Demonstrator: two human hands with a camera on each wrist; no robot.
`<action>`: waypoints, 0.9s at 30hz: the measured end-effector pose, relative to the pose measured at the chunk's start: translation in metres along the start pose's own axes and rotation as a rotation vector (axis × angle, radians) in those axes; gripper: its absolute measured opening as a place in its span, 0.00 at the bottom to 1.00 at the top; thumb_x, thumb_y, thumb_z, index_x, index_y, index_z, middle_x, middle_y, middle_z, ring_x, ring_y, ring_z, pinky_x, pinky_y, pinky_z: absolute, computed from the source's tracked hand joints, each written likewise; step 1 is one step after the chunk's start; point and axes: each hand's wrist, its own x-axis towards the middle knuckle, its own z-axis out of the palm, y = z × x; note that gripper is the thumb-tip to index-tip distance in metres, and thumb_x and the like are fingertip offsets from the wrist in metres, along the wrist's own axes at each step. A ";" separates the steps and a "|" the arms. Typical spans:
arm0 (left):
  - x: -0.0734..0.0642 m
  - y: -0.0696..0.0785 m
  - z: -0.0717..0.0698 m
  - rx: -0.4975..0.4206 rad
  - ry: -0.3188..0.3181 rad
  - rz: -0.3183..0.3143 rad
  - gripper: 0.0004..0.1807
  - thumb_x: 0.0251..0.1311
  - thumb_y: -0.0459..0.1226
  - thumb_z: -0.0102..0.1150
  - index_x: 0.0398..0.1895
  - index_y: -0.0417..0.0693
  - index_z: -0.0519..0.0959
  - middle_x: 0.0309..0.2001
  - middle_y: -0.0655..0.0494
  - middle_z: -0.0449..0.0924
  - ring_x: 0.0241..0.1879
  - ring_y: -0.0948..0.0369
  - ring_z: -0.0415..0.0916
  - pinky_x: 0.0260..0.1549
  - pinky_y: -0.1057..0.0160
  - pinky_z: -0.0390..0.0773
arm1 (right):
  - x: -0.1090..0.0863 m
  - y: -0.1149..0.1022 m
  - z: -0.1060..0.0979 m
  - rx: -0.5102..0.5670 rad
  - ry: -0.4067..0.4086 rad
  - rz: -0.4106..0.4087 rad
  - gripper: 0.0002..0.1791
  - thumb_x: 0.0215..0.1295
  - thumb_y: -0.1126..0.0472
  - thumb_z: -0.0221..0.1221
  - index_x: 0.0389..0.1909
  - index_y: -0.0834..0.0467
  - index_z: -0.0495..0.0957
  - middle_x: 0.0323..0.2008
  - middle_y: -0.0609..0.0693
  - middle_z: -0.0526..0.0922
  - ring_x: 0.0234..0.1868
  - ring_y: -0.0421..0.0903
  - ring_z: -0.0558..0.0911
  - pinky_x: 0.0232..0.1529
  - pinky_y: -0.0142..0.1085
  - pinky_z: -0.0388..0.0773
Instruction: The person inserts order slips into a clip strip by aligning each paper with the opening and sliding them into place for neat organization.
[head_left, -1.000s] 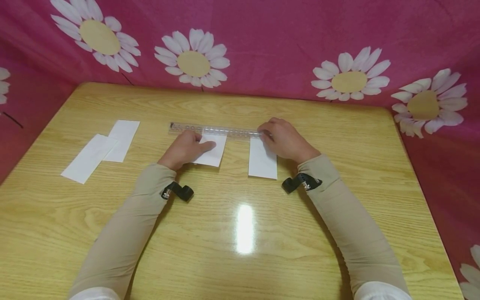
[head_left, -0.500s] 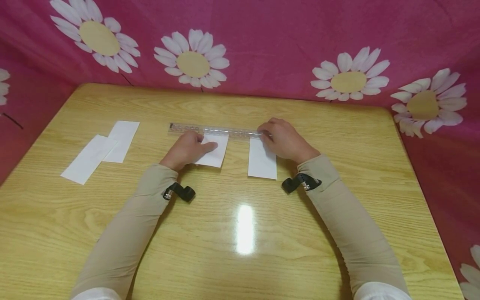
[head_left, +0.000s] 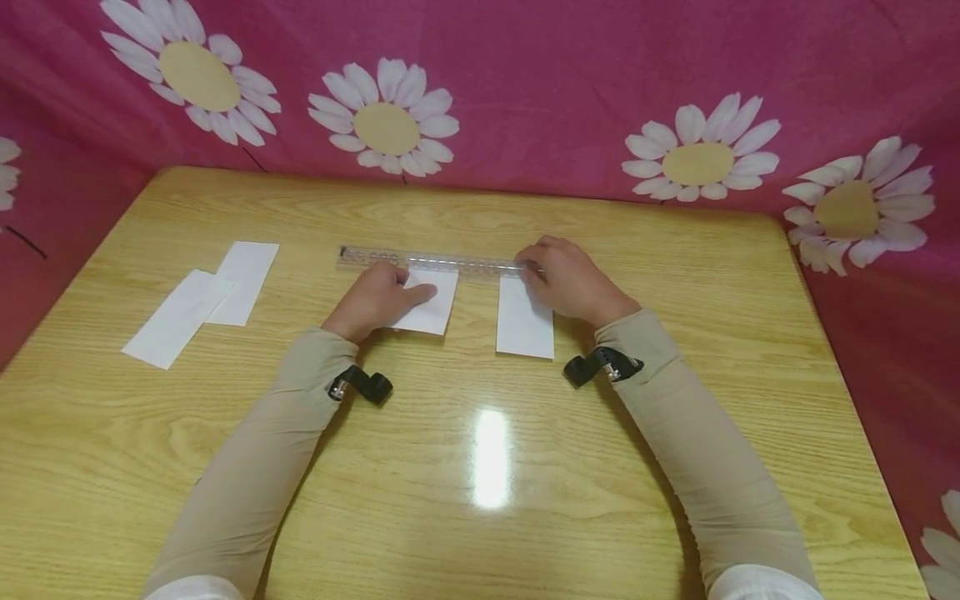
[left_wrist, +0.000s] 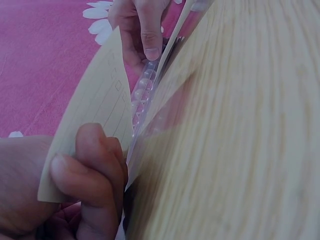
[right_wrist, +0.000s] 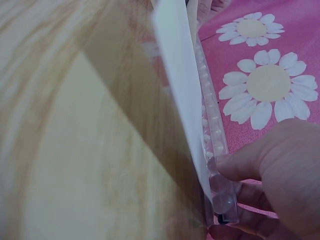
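A long clear plastic strip with a row of round bumps (head_left: 367,256) lies across the table's far middle. My left hand (head_left: 371,296) pinches a white card (head_left: 431,308) just in front of it, thumb on the near face. The left wrist view shows lines and small boxes on that card's other face (left_wrist: 97,92). My right hand (head_left: 573,279) grips the strip's right end; in the right wrist view the thumb presses near the end of the bumps (right_wrist: 220,192). A second white card (head_left: 525,321) stands against the strip beside the right hand. Its upper right corner is hidden.
Two white cards (head_left: 180,321) (head_left: 247,279) overlap on the wooden table (head_left: 420,467) at the left. A pink cloth with daisies (head_left: 525,100) hangs behind the table and at its sides. A bright reflection lies on the near tabletop.
My left hand and its card have shifted slightly to the right, mostly in the first half second. The right hand, the strip and the other cards stay where they were.
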 end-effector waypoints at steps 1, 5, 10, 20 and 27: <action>0.000 0.000 0.000 0.003 0.000 0.002 0.22 0.71 0.52 0.60 0.47 0.40 0.80 0.40 0.50 0.71 0.37 0.56 0.69 0.34 0.61 0.69 | 0.000 0.000 0.000 0.000 -0.001 0.002 0.18 0.76 0.61 0.55 0.60 0.64 0.80 0.49 0.60 0.84 0.52 0.56 0.80 0.63 0.50 0.76; 0.000 0.001 0.000 0.006 -0.003 0.006 0.24 0.71 0.53 0.60 0.50 0.39 0.80 0.40 0.50 0.69 0.38 0.55 0.68 0.35 0.61 0.68 | 0.000 0.000 0.000 0.002 -0.004 0.005 0.18 0.76 0.61 0.55 0.60 0.64 0.80 0.49 0.60 0.84 0.51 0.56 0.80 0.62 0.50 0.76; -0.002 0.002 0.000 0.002 -0.001 0.008 0.23 0.70 0.52 0.61 0.49 0.39 0.79 0.39 0.50 0.67 0.37 0.55 0.67 0.34 0.61 0.67 | 0.000 0.000 -0.001 -0.001 -0.002 -0.004 0.18 0.76 0.61 0.54 0.60 0.65 0.80 0.49 0.61 0.84 0.52 0.57 0.81 0.62 0.50 0.76; -0.001 0.004 0.002 0.002 -0.006 0.020 0.22 0.71 0.52 0.60 0.45 0.40 0.80 0.39 0.50 0.70 0.37 0.56 0.68 0.34 0.62 0.69 | -0.001 -0.001 -0.001 -0.005 -0.004 -0.008 0.18 0.77 0.62 0.54 0.60 0.65 0.80 0.50 0.62 0.84 0.52 0.57 0.81 0.63 0.51 0.75; 0.001 0.004 0.004 0.010 -0.007 0.032 0.22 0.70 0.52 0.61 0.43 0.40 0.80 0.38 0.51 0.66 0.36 0.55 0.66 0.35 0.60 0.68 | 0.000 -0.001 -0.001 -0.003 -0.008 0.007 0.18 0.76 0.61 0.54 0.60 0.65 0.80 0.50 0.60 0.84 0.52 0.57 0.80 0.63 0.50 0.75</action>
